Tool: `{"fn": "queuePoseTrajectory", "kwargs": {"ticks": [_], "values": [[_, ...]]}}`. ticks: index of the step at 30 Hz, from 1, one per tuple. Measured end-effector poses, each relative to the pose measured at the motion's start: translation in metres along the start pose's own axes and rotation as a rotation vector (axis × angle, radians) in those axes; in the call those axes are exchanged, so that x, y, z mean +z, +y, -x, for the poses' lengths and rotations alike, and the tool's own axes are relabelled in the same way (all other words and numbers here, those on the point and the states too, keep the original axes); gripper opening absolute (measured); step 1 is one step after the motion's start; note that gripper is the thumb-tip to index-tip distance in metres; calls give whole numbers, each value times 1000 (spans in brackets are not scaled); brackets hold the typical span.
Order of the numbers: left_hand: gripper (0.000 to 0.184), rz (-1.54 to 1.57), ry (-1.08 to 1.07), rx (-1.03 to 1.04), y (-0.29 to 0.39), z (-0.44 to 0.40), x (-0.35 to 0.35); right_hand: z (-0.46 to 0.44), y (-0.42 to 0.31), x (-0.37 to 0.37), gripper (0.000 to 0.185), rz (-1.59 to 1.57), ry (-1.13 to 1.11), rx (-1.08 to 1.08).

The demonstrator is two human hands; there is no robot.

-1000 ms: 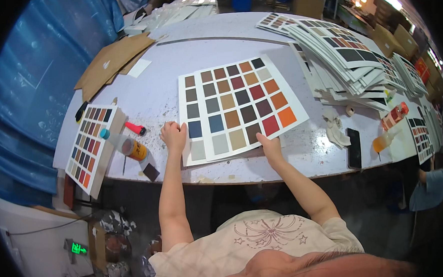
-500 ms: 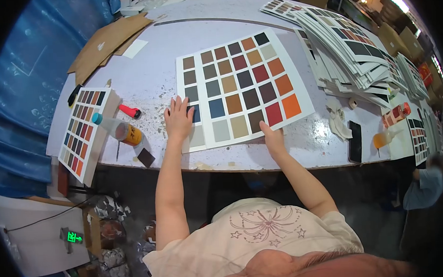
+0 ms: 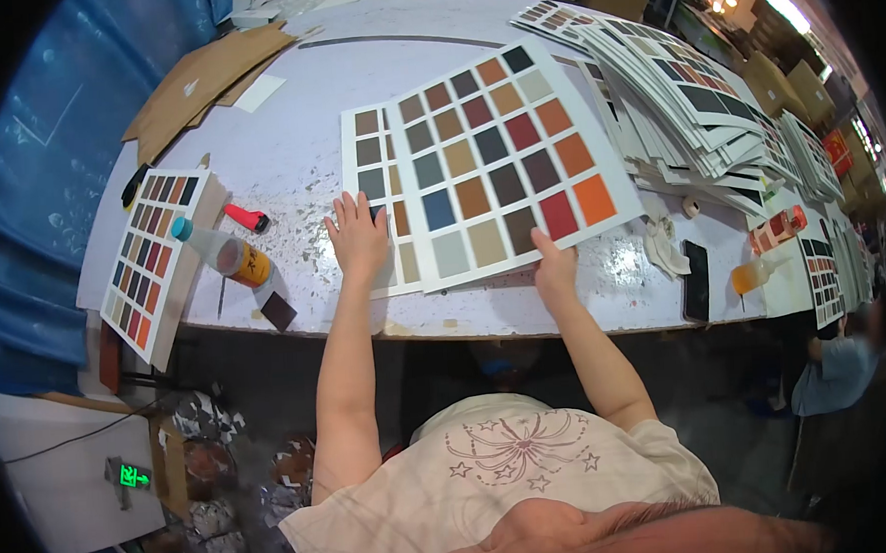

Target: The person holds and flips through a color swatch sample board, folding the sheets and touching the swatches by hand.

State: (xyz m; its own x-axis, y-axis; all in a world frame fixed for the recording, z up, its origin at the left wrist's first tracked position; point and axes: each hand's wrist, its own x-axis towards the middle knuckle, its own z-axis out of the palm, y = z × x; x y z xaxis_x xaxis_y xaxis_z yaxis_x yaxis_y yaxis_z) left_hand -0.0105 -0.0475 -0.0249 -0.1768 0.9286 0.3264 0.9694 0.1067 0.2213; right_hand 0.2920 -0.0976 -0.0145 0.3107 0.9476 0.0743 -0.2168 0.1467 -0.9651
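A white colour swatch card (image 3: 467, 178) with rows of brown, grey, red and orange squares is tilted over another swatch card (image 3: 375, 115). My right hand (image 3: 557, 271) grips the upper card at its lower edge, thumb on top, the other fingers mostly hidden beneath. My left hand (image 3: 362, 239) lies flat with fingers apart on the left part of the lower card, beside the upper card's left edge. Most of the lower card is covered.
A big pile of swatch cards (image 3: 670, 114) stands at right, near a phone (image 3: 696, 280) and glue bottles (image 3: 751, 276). At left are a neat card stack (image 3: 152, 262), a blue-capped bottle (image 3: 237, 259), a red-handled tool (image 3: 247, 219) and brown cardboard (image 3: 198, 89).
The upper card has shifted rightward over the lower one with my right hand, uncovering a second column of squares on the lower card. My left hand stays on the lower card.
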Motion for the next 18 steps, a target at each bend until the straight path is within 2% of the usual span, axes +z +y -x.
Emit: {"fn": "queuePoseTrajectory", "kwargs": {"ticks": [6, 9, 12, 15, 18], "values": [[50, 18, 60, 19, 1, 2, 0, -15, -26, -34, 42, -217, -69, 76], [47, -2, 90, 52, 3, 3, 1, -17, -20, -38, 42, -201, -77, 114], [45, 5, 111, 111, 7, 3, -1, -16, 3, -43, 42, -51, -58, 78], [45, 45, 86, 137, 8, 4, -2, -14, 8, -42, 43, -141, -67, 143], [48, 17, 62, 151, 10, 3, -1, -12, 8, -41, 44, -46, -39, 73]]}}
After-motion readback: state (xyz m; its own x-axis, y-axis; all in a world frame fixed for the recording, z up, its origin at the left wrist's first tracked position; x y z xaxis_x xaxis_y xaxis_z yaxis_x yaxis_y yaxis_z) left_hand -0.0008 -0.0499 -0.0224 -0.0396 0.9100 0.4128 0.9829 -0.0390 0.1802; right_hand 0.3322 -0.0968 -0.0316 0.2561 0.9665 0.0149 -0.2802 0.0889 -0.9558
